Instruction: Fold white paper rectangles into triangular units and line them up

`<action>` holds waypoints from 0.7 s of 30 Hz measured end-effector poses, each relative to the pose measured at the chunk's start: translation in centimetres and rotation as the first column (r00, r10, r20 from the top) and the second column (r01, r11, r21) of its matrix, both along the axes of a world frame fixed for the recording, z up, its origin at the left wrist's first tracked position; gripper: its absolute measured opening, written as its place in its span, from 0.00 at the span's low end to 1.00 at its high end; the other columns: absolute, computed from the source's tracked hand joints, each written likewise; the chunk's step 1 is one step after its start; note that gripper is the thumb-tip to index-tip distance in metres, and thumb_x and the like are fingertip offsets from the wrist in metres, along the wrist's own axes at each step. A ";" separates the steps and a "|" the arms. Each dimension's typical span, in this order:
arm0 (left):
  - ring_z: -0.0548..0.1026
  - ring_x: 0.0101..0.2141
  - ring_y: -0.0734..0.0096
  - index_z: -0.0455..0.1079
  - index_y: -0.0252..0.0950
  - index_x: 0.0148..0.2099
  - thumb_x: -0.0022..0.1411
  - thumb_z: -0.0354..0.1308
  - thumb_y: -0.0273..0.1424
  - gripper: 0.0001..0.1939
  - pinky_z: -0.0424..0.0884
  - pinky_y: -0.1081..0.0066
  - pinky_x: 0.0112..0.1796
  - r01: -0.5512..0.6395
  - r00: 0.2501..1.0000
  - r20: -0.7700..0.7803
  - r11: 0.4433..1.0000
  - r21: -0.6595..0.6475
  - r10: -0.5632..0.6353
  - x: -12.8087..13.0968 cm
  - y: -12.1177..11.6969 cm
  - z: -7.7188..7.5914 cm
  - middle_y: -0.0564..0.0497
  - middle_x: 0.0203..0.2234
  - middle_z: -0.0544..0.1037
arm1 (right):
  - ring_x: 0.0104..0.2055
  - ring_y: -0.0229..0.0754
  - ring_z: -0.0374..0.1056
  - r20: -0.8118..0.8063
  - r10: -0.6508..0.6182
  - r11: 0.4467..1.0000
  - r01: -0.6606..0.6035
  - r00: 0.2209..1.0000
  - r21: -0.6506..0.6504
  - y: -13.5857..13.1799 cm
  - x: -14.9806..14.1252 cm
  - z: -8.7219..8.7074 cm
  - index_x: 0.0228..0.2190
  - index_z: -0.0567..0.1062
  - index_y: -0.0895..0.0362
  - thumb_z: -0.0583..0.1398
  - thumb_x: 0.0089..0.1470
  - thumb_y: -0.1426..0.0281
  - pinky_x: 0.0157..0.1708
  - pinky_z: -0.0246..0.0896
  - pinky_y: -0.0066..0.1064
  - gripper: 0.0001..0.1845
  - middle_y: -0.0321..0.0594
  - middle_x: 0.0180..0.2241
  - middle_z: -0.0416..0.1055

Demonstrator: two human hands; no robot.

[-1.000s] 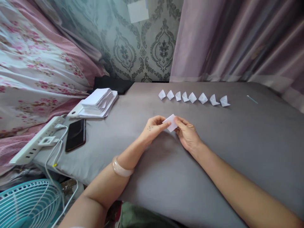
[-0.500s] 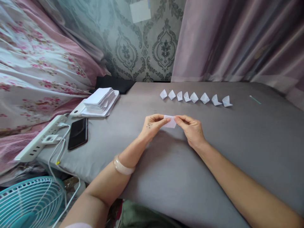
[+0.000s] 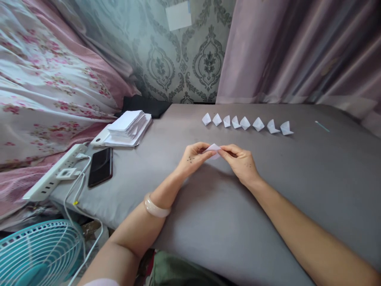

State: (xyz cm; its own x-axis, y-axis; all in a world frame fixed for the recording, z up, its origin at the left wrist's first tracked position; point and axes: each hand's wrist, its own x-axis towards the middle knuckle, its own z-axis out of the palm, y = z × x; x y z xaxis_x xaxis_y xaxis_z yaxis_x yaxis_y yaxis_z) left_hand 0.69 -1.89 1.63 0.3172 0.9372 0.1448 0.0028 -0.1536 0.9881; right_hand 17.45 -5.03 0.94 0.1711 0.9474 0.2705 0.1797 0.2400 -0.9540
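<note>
Pinching a small folded white paper [image 3: 213, 147] from opposite sides, the left hand [image 3: 193, 159] and right hand [image 3: 242, 163] each show a grip clamped on it, thumbs uppermost. The paper is between the fingertips, nearer the wearer than a row of eight folded paper pieces [image 3: 258, 124] on the grey bench [image 3: 297, 178]. At left are a paper stack [image 3: 124, 121], a dark phone [image 3: 100, 167] and a white power strip [image 3: 58, 171].
</note>
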 end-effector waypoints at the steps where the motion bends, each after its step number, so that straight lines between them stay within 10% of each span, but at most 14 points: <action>1: 0.73 0.31 0.72 0.77 0.33 0.37 0.50 0.68 0.39 0.16 0.66 0.72 0.34 0.009 1.000 0.001 1.000 -0.011 -0.009 -0.1 0.1 -0.1 0.49 0.30 0.79 | 0.35 0.41 0.69 -0.050 -0.012 0.999 0.010 0.999 -0.031 0.1 0.0 -0.1 0.29 0.81 0.53 0.67 0.44 0.58 0.40 0.63 0.35 0.12 0.38 0.32 0.76; 8: 0.71 0.28 0.73 0.78 0.33 0.35 0.51 0.66 0.40 0.15 0.65 0.72 0.33 -0.009 1.000 -0.029 0.999 0.048 0.010 -0.9 1.1 -0.7 0.49 0.27 0.78 | 0.31 0.41 0.69 -0.112 -0.022 0.988 0.005 0.993 -0.151 0.7 0.6 -0.6 0.32 0.80 0.55 0.68 0.42 0.58 0.35 0.65 0.37 0.16 0.38 0.27 0.76; 21: 0.76 0.42 0.66 0.77 0.37 0.40 0.57 0.52 0.23 0.14 0.67 0.68 0.48 0.176 0.910 -0.412 0.872 0.457 0.033 -0.9 2.1 -1.9 0.43 0.44 0.78 | 0.42 0.45 0.71 0.601 0.008 0.969 -0.153 0.799 0.191 0.5 2.2 -1.9 0.38 0.80 0.54 0.53 0.58 0.71 0.47 0.64 0.39 0.15 0.45 0.42 0.74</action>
State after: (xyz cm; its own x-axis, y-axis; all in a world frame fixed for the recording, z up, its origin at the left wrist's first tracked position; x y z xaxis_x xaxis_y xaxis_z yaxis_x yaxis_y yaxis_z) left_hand -0.21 0.20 -0.32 0.5076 0.7571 0.4113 0.3456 -0.6162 0.7077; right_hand 19.60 -4.54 -1.00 -0.1659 0.8535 0.4941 0.6616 0.4678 -0.5860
